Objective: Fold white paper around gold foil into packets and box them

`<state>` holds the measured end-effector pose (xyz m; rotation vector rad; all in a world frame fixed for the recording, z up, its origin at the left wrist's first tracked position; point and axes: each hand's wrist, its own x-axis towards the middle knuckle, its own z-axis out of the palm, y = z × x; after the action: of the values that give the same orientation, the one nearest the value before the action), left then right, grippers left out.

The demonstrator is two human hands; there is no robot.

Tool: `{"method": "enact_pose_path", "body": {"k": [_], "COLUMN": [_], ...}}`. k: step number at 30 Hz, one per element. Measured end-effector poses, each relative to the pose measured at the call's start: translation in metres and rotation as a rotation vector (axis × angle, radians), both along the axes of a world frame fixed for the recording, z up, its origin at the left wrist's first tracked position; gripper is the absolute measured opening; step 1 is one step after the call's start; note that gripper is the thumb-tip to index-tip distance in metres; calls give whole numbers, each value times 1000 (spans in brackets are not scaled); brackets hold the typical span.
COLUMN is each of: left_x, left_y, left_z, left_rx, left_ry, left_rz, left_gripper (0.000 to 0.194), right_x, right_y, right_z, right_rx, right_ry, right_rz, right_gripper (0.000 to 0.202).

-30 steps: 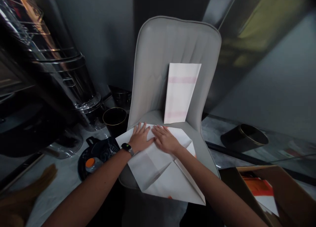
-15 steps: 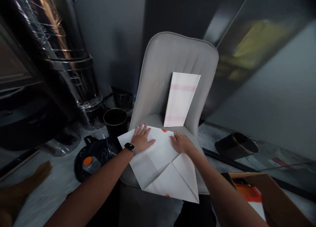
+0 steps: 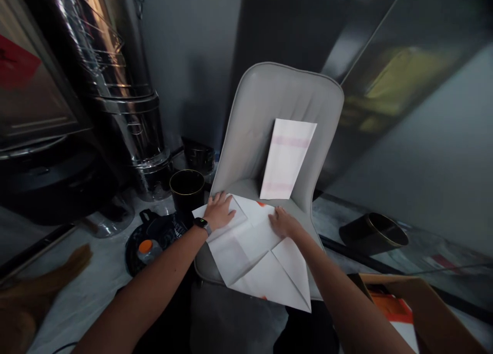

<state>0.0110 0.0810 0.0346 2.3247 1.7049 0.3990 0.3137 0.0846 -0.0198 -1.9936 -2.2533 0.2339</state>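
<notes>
A large white paper sheet (image 3: 254, 261) with folded flaps and small orange marks lies on the seat of a grey chair (image 3: 285, 95). My left hand (image 3: 219, 211), with a dark watch on its wrist, rests on the paper's upper left part, fingers spread. At the paper's upper right edge lies my right hand (image 3: 284, 223), palm down, its fingers partly apart and resting on the sheet. A white folded paper piece (image 3: 288, 159) with pale pink bands leans upright against the chair's backrest.
Left of the chair stand a black bin (image 3: 187, 190) and a dark bag (image 3: 169, 228) beside an orange-capped bottle (image 3: 146, 247). Another black bin (image 3: 358, 235) shows at right. An open cardboard box (image 3: 442, 308) holding orange-and-white items is at lower right.
The view has shifted slightly. A flap with a crease now shows at the paper's upper left, under and beside my left hand. My right hand stays at about the same spot on the sheet.
</notes>
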Motion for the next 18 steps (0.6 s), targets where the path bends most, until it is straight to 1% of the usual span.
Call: {"method": "enact_pose_path", "body": {"k": [2, 4, 7, 8, 10, 12, 14, 18], "left_x": [-13, -32, -68, -78, -93, -99, -98, -85], "left_y": [-2, -4, -11, -15, -23, -30, -35, -38], "left_z": [5, 10, 14, 14, 13, 12, 12, 16], "left_rx": [-34, -91, -215, -260, -342, -393, -392, -254], "left_ry": [-23, -45, -107, -141, -227, -319, -403, -502], "left_rz": [72, 179, 329, 354, 364, 346, 331, 314], "left_gripper": [50, 49, 58, 58, 45, 30, 24, 19], "right_x": [-3, -7, -14, -16, -19, -21, -21, -31], "right_y": [-1, -3, -6, -7, -9, -9, -9, -11], "right_z": [2, 5, 11, 12, 14, 16, 19, 26], "right_rx": [-59, -100, -142, -156, -180, -196, -201, -163], "right_ry": [-9, -6, 1, 2, 6, 8, 8, -2], "right_rz": [-69, -110, -146, -155, -167, -172, -172, -133], "right_gripper": [61, 68, 77, 78, 80, 80, 79, 67]}}
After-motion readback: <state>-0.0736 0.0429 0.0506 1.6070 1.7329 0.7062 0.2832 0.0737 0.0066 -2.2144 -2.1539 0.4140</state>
